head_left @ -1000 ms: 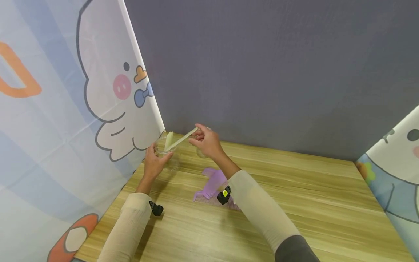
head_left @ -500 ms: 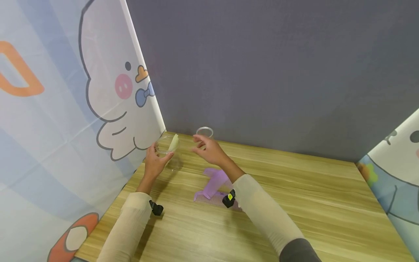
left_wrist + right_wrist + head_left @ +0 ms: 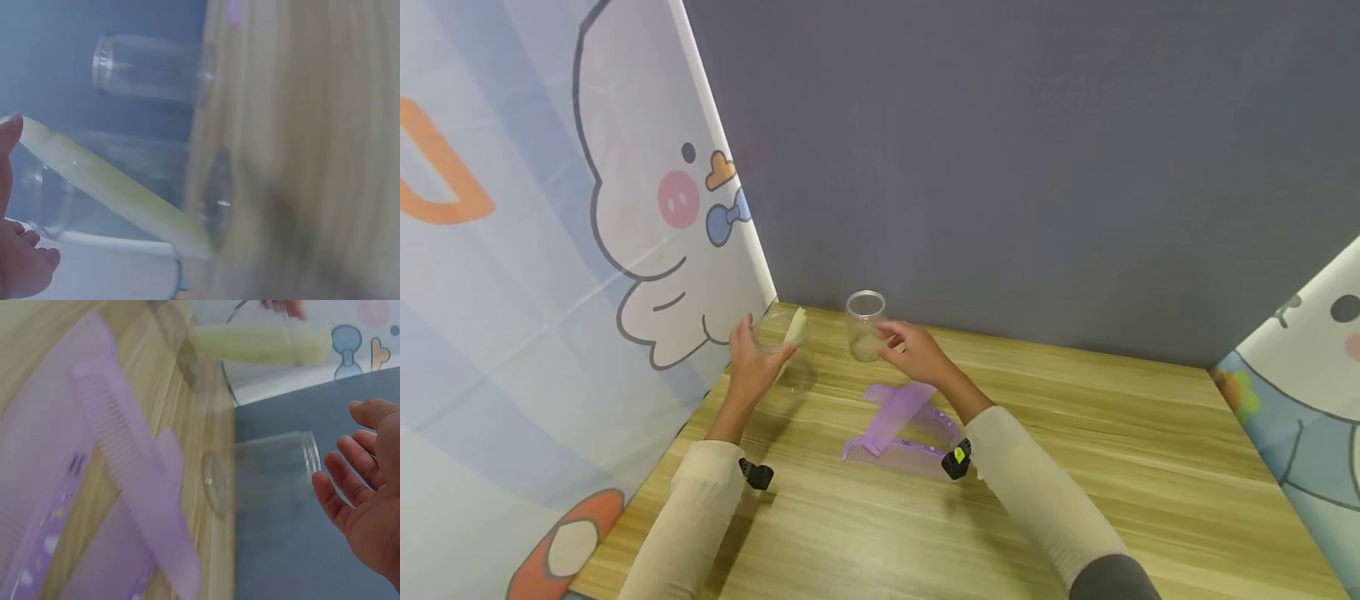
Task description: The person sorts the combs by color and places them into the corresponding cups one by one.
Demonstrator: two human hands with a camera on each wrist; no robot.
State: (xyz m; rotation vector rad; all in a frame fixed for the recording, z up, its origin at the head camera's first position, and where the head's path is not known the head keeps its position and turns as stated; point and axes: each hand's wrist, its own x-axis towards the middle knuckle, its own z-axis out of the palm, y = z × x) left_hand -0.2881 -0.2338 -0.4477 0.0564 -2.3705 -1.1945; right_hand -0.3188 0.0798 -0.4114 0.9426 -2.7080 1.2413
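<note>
A clear plastic jar (image 3: 797, 375) stands upright at the table's back left. A long pale yellow-green piece (image 3: 119, 184) leans inside it; its exact kind is unclear. My left hand (image 3: 754, 367) is at this jar's rim, thumb and fingers apart on either side. Beside a second clear jar (image 3: 863, 329), my right hand (image 3: 919, 354) holds nothing, its fingers loosely bent. The right wrist view shows that jar (image 3: 269, 481) with the gap between fingertips and rim hard to judge. Several translucent purple combs (image 3: 898, 417) lie crossed on the table, closer to me.
The wooden table (image 3: 1112, 467) meets a dark grey panel (image 3: 1000, 183) at the back. A white cloth with cartoon figures (image 3: 647, 200) hangs along the left, another (image 3: 1322, 400) along the right.
My right hand has let go of a pale yellow-green piece, which dropped into the left jar, and has moved right and toward me. My left hand has risen slightly at the rim.
</note>
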